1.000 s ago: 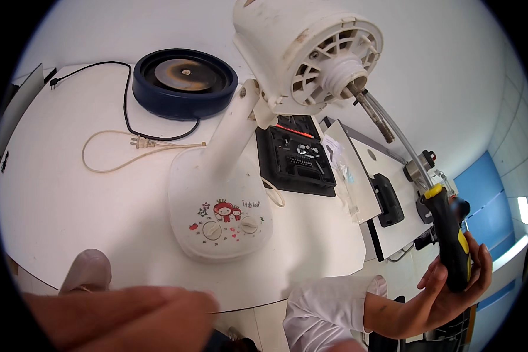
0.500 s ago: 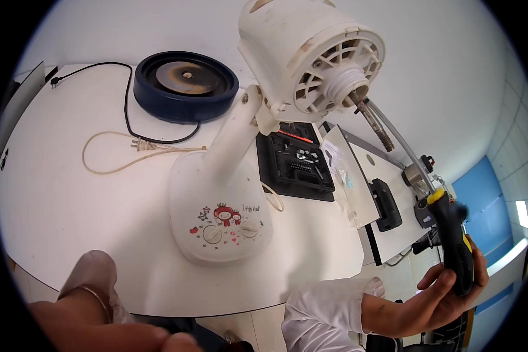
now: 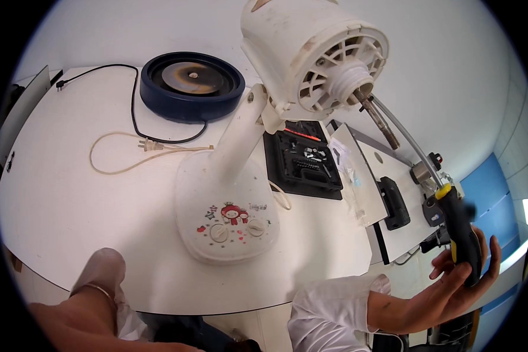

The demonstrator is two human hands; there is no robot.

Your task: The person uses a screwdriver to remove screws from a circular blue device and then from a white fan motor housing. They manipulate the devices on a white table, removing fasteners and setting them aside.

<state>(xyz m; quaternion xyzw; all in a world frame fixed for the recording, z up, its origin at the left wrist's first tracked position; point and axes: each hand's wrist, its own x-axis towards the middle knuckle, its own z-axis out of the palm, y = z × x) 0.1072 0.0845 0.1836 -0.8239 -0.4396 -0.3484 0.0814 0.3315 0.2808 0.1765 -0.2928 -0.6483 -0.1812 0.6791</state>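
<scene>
A white electric fan (image 3: 223, 205), stripped of blades and guard, stands on the table with its motor housing (image 3: 317, 64) tilted up. A bare metal shaft (image 3: 384, 125) sticks out of its threaded collar. My right hand (image 3: 452, 290) holds the black-and-yellow handle of a long screwdriver (image 3: 460, 229), thumb on one side, some fingers spread. The screwdriver's blade reaches up to the collar beside the shaft; its tip is hidden there. My left hand (image 3: 129, 337) is low at the lower edge, close to view, its fingers mostly cut off.
Behind the fan's neck lies an open black toolkit case (image 3: 308, 161) with bits. A round dark blue appliance (image 3: 199, 105) with a metal plate sits at the back. A pale cord with plug (image 3: 149, 144) loops across the white table (image 3: 58, 205). A black box-shaped device (image 3: 395, 202) rests on another table.
The whole view has shifted slightly. My right hand's fingers have spread and shifted on the screwdriver handle. My left hand's fingertips have dropped mostly out of view.
</scene>
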